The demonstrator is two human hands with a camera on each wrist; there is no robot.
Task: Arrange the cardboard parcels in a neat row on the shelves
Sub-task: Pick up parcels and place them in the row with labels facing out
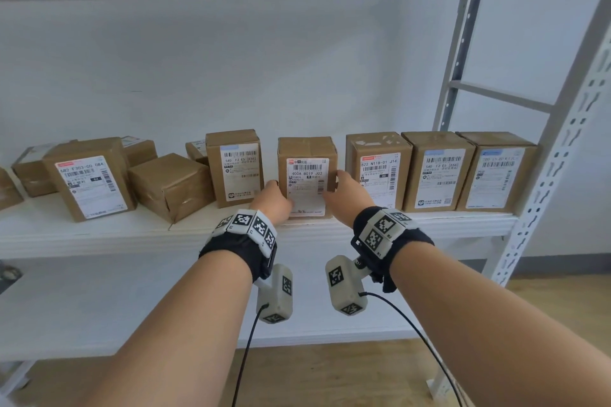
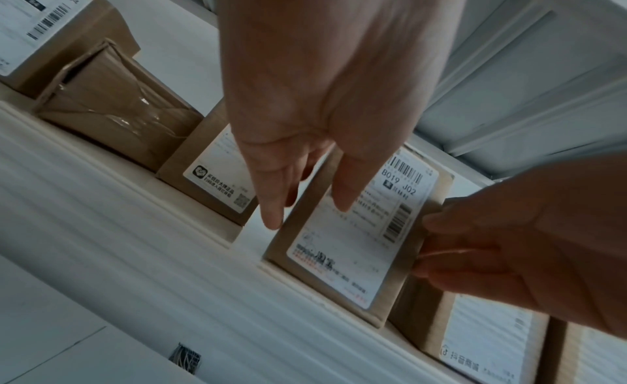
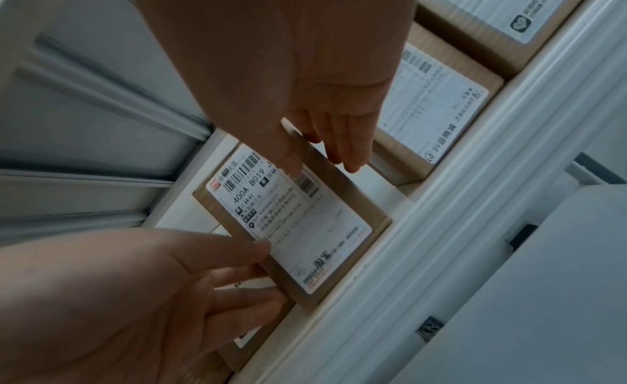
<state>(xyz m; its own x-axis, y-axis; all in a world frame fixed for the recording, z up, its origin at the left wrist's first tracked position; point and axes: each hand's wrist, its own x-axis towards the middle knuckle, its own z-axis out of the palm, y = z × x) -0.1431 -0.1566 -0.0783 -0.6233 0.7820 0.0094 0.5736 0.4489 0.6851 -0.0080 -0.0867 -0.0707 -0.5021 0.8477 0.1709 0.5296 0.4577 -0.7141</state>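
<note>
The cardboard parcel labelled "400A B019 J02" stands upright at the middle of the white shelf. My left hand grips its left front corner, thumb on the label and fingers along the left side. Over on the other corner, my right hand has its thumb on the label and its fingers round the right side. To its right, three labelled parcels stand side by side. A narrow gap separates the held parcel from the nearest of them.
Left of the held parcel stands an upright labelled parcel. Farther left are a skewed plain one, a tilted labelled one and several more behind. The perforated shelf post closes off the right end. A lower shelf lies below.
</note>
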